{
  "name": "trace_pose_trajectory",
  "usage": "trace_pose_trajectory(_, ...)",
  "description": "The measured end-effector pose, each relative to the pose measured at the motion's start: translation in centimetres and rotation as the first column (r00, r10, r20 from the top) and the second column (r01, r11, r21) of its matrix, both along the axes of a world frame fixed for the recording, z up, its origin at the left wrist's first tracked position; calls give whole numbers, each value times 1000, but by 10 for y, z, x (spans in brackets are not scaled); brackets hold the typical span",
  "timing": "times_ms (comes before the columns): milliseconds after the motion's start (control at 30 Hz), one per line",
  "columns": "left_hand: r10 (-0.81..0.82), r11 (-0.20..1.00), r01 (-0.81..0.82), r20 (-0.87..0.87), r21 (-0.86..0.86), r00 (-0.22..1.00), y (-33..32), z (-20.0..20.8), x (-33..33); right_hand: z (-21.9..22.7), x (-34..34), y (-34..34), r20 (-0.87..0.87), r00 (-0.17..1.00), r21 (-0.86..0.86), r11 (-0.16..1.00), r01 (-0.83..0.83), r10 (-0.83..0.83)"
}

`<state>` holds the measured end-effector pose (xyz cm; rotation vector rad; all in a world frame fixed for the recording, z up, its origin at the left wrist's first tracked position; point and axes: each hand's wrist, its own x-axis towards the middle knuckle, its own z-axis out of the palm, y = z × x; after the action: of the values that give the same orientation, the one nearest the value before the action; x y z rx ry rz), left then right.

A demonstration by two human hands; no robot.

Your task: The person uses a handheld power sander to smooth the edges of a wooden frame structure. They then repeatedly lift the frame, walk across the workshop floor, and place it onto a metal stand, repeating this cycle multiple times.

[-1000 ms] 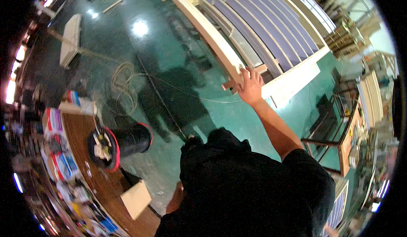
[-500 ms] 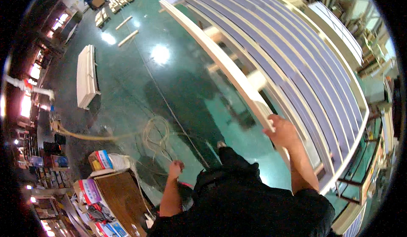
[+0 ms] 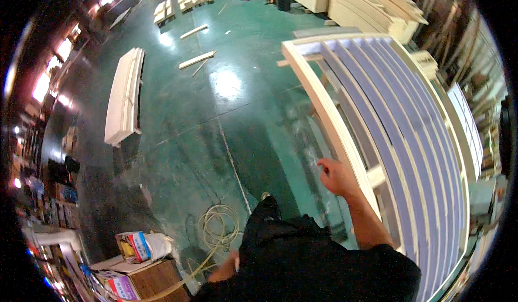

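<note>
A long wooden frame (image 3: pixel 329 105) with purple-grey slats (image 3: pixel 396 118) spans my right side, its pale near rail running away from me. My right hand (image 3: pixel 337 177) hovers just left of that rail, over the floor, with its fingers curled in and nothing seen in them. Low beside my body is my left hand (image 3: pixel 233 263), partly hidden by my black clothing; its fingers do not show well. Close to it lies a coiled yellowish hose (image 3: pixel 218 226) on the green floor, one length running toward the boxes.
A stack of pale boards (image 3: pixel 125 97) lies to the left. Loose wood strips (image 3: pixel 197 59) lie ahead. An open carton (image 3: pixel 135 248) sits on a brown box (image 3: pixel 156 277) at lower left. Large wooden pieces (image 3: pixel 367 10) and a black bucket (image 3: pixel 283 1) stand at the back.
My right hand has come off the frame's rail and now hangs to its left. My left hand has dropped back toward my body. The view has moved forward along the frame.
</note>
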<state>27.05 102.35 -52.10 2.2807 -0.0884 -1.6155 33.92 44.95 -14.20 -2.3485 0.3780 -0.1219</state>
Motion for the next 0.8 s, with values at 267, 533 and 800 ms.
trace_pose_trajectory(267, 336, 895, -58, 583, -442, 740, -211, 142, 562, -28, 259, -105, 207, 960, -56, 977, 204, -188)
trace_pose_trajectory(533, 188, 963, -18, 625, -267, 758, -210, 67, 806, -74, 448, -203, 101, 852, 43, 858, 512, -514)
trace_pose_trajectory(800, 69, 970, -40, -110, 242, 992, -185, 43, 891, -108, 506, -208, -162, 353, 835, 62, 547, -921)
